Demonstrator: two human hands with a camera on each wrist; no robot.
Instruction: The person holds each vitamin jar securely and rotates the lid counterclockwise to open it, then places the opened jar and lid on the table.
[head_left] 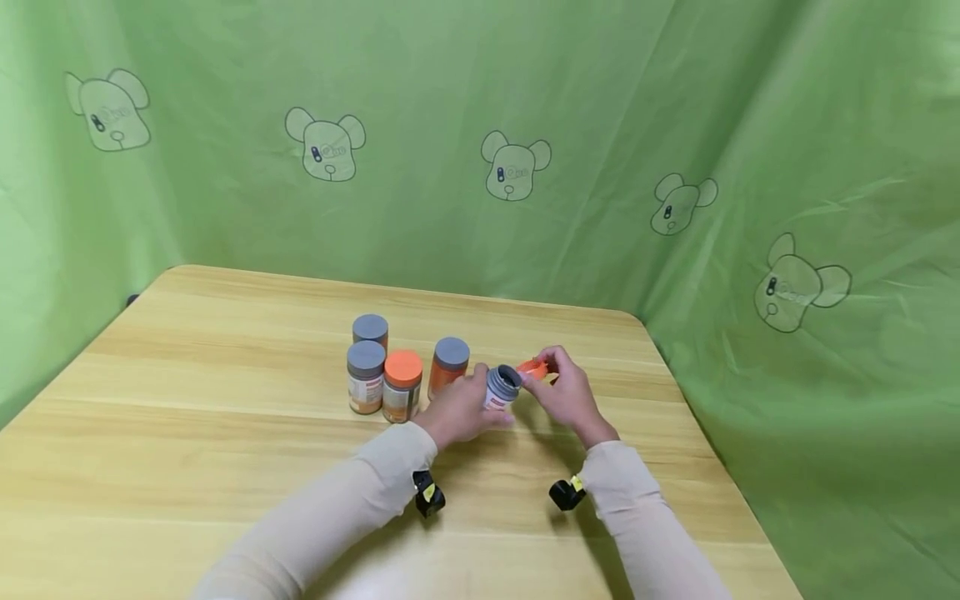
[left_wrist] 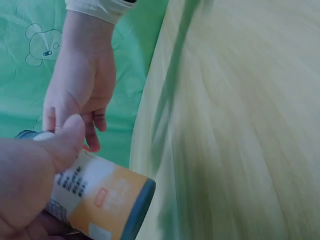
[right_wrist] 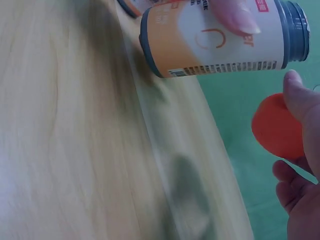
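On my head-camera feed: bottle uncapped, right of centre!
The left hand grips it tilted, seemingly to face the orange lid pinched by the right hand.

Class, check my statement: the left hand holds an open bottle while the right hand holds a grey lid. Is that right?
Not quite: the lid in the right hand is orange, not grey, as the right wrist view shows. The rest stands: the left hand holds an open bottle.
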